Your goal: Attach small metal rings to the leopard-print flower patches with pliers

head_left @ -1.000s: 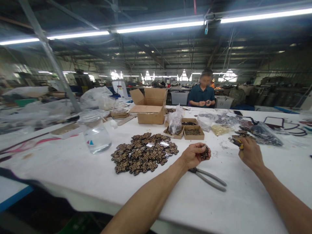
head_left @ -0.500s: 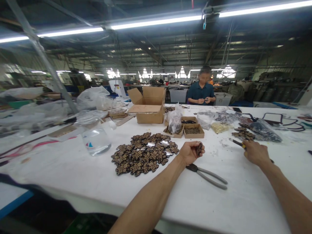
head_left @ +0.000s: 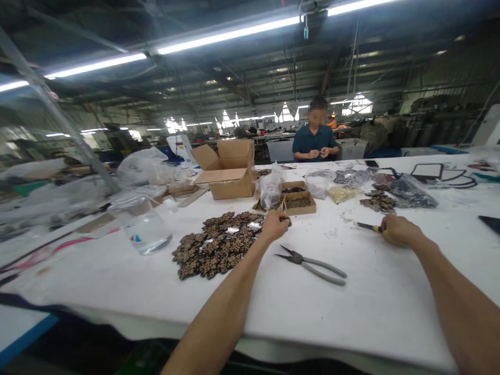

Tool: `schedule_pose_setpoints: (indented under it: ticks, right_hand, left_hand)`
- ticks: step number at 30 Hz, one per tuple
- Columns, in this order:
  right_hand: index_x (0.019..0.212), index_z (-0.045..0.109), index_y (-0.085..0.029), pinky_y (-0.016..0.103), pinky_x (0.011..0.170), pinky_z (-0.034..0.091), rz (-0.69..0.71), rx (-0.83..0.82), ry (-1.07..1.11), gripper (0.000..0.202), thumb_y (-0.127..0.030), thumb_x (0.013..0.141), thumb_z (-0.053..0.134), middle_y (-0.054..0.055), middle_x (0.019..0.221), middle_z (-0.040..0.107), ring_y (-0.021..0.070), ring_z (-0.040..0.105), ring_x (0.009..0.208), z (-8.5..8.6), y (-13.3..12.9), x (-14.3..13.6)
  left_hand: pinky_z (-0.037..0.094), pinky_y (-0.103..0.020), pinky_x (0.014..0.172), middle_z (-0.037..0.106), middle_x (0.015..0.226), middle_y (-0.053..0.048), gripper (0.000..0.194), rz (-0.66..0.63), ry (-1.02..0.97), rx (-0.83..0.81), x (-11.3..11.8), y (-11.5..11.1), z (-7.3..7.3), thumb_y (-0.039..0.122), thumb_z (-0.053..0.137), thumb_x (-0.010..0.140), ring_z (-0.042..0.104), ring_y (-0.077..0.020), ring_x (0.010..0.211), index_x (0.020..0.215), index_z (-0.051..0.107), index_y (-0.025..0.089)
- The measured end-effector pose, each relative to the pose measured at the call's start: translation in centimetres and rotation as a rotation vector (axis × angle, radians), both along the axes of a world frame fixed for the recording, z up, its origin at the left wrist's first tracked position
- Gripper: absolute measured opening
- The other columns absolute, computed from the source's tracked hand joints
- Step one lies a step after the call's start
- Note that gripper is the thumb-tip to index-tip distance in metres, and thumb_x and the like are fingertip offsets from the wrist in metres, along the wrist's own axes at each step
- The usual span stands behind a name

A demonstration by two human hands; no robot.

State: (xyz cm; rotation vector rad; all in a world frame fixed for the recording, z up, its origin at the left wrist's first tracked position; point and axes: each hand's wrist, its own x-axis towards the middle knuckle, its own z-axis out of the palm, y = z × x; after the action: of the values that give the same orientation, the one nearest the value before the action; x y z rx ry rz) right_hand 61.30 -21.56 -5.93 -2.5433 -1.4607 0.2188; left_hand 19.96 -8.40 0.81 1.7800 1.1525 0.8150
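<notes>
My left hand (head_left: pixel 275 225) is closed at the right edge of a heap of leopard-print, dark-edged patches (head_left: pixel 219 247). A small dark patch shows at its fingertips, mostly hidden by them. Grey-handled pliers (head_left: pixel 299 258) lie on the table below this hand, jaws pointing left and slightly parted. Over on the right, my right hand (head_left: pixel 400 230) is wrapped round a slim black-and-yellow tool (head_left: pixel 369 227) with a pale tip pointing left. Its exact kind cannot be made out. Tiny clear bits (head_left: pixel 332 232) are scattered left of the tool.
Beyond the heap stand an open cardboard box (head_left: pixel 232 182) and a small carton of studs (head_left: pixel 300 203). A clear water jug (head_left: pixel 146 229) is at left. Plastic bags and more patches (head_left: pixel 378 200) lie at right. Across the white table (head_left: pixel 297 312) a person (head_left: pixel 315 138) sits working.
My left hand has moved left to the heap's edge and turned, hiding most of the patch; the pliers' jaws now show. My right hand still grips the tool. The whole view has shifted slightly.
</notes>
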Motion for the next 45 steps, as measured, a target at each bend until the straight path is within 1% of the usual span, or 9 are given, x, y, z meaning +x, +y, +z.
schedule_pose_setpoints:
  ticks: [3, 8, 14, 18, 21, 25, 31, 36, 45]
  right_hand:
    - [0.094, 0.071, -0.018, 0.038, 0.076, 0.048, 0.017, -0.058, 0.03, 0.027, -0.031, 0.07, 0.068, 0.018, 0.096, 0.069, 0.0314, 0.066, 0.093, 0.4, -0.1, 0.5]
    - [0.096, 0.069, -0.016, 0.04, 0.074, 0.049, -0.011, -0.063, 0.1, 0.036, -0.031, 0.064, 0.074, 0.019, 0.096, 0.069, 0.0343, 0.066, 0.092, 1.3, -0.3, 1.3]
    - [0.081, 0.074, -0.019, 0.032, 0.066, 0.048, 0.066, -0.024, 0.229, 0.043, -0.019, 0.04, 0.087, 0.007, 0.076, 0.07, 0.0266, 0.067, 0.075, 2.6, -1.1, 2.3]
    - [0.082, 0.076, -0.018, 0.031, 0.059, 0.045, 0.057, 0.03, 0.283, 0.034, -0.036, 0.055, 0.086, 0.008, 0.067, 0.069, 0.0225, 0.064, 0.063, 2.9, -2.1, 3.5]
    - [0.079, 0.076, -0.018, 0.031, 0.067, 0.046, -0.017, 0.155, 0.191, 0.028, -0.042, 0.064, 0.081, 0.01, 0.077, 0.073, 0.0242, 0.067, 0.075, 2.9, -2.2, 4.3]
    - [0.1, 0.074, -0.02, 0.027, 0.079, 0.047, -0.128, 0.325, 0.056, 0.029, -0.042, 0.082, 0.066, 0.009, 0.099, 0.074, 0.0224, 0.067, 0.092, 2.4, -0.9, 4.3]
    - [0.117, 0.067, -0.015, 0.032, 0.085, 0.048, -0.264, 0.271, 0.022, 0.045, -0.049, 0.09, 0.055, 0.014, 0.109, 0.071, 0.0254, 0.065, 0.099, 1.7, 3.2, 3.2]
    - [0.111, 0.065, -0.007, 0.038, 0.079, 0.049, -0.343, 0.154, 0.015, 0.062, -0.06, 0.08, 0.064, 0.025, 0.111, 0.066, 0.0316, 0.064, 0.098, 2.5, 6.4, 3.0]
    - [0.081, 0.062, -0.015, 0.031, 0.064, 0.046, -0.218, 0.197, -0.057, 0.034, -0.046, 0.072, 0.073, 0.012, 0.079, 0.067, 0.0227, 0.064, 0.073, 4.0, 5.7, 1.9]
  left_hand:
    - [0.046, -0.031, 0.08, 0.072, 0.083, -0.009, 0.011, 0.212, 0.578, 0.41, -2.7, 0.9, 2.1, 0.016, 0.064, 0.07, 0.065, -0.0239, 0.091, 0.075, 0.073, 0.019]
    - [0.047, -0.034, 0.08, 0.072, 0.101, -0.015, 0.026, 0.472, 0.92, 0.504, -5.2, 1.0, 4.9, 0.021, 0.063, 0.072, 0.065, -0.03, 0.097, 0.096, 0.074, 0.019]
    - [0.044, -0.027, 0.075, 0.072, 0.089, -0.009, 0.018, 0.331, 0.735, 0.536, 0.4, -0.5, 3.9, 0.02, 0.057, 0.079, 0.064, -0.0224, 0.088, 0.089, 0.072, 0.019]
    - [0.045, -0.029, 0.077, 0.069, 0.103, -0.009, 0.021, 0.231, 0.552, 0.644, 5.7, -1.9, 1.0, 0.022, 0.055, 0.084, 0.063, -0.0225, 0.093, 0.099, 0.07, 0.018]
    - [0.045, -0.031, 0.081, 0.067, 0.106, -0.008, 0.021, 0.188, 0.493, 0.661, 7.5, -2.6, -1.4, 0.021, 0.053, 0.086, 0.062, -0.0219, 0.094, 0.102, 0.067, 0.018]
    - [0.045, -0.029, 0.08, 0.067, 0.099, -0.006, 0.016, 0.118, 0.405, 0.701, 6.9, -2.4, -3.4, 0.019, 0.052, 0.087, 0.061, -0.0203, 0.092, 0.096, 0.065, 0.02]
    - [0.044, -0.028, 0.077, 0.066, 0.092, -0.004, 0.013, 0.087, 0.298, 0.664, 5.6, -1.4, -4.2, 0.018, 0.052, 0.086, 0.061, -0.0187, 0.085, 0.09, 0.064, 0.02]
    - [0.044, -0.028, 0.079, 0.067, 0.093, -0.005, 0.013, 0.085, 0.288, 0.6, 5.6, -1.1, -4.3, 0.017, 0.052, 0.086, 0.062, -0.0195, 0.087, 0.089, 0.064, 0.02]
    - [0.043, -0.031, 0.078, 0.066, 0.091, -0.007, 0.014, 0.043, 0.279, 0.54, 4.8, -1.0, -4.8, 0.013, 0.052, 0.083, 0.061, -0.0213, 0.085, 0.085, 0.064, 0.019]
